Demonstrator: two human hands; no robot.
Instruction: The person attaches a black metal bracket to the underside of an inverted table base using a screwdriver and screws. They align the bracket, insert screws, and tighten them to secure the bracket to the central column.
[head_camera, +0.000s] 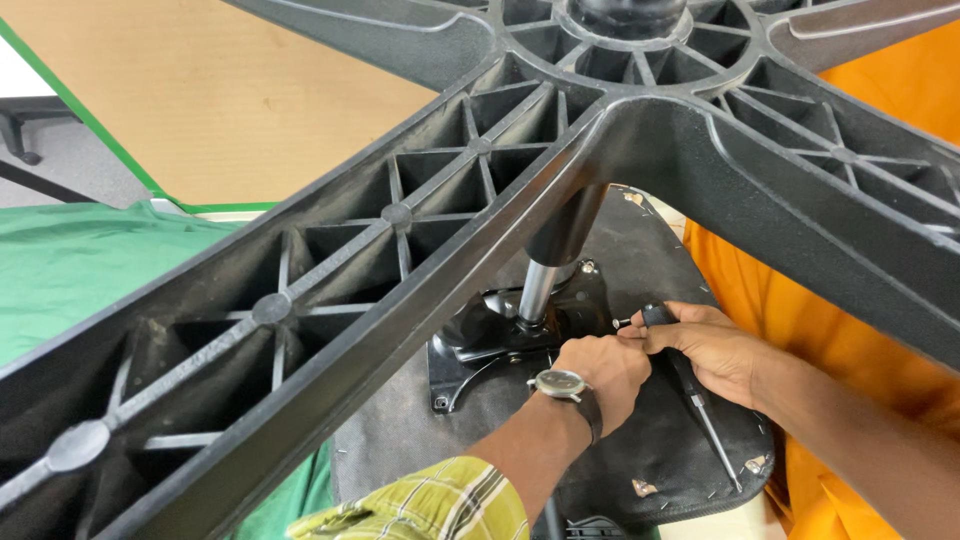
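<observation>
An upturned office chair fills the view, its black ribbed plastic star-shaped base (420, 230) spreading overhead while a chrome and black gas-lift column (548, 270) runs down to the black metal mounting plate (480, 345) fixed to the dark fabric-covered seat underside (640, 250). Below the base, the left hand (598, 378), wearing a round-faced wristwatch on a dark strap (560, 383) and a green-and-yellow plaid sleeve (430, 505), is curled closed at the plate's right edge, just beside the column's foot. The right hand (705, 345) is wrapped around the black handle of a slim screwdriver (690, 385), whose metal shaft slants down across the seat. The two hands touch. Green cloth (80, 270) lies at left, orange cloth (830, 330) at right
</observation>
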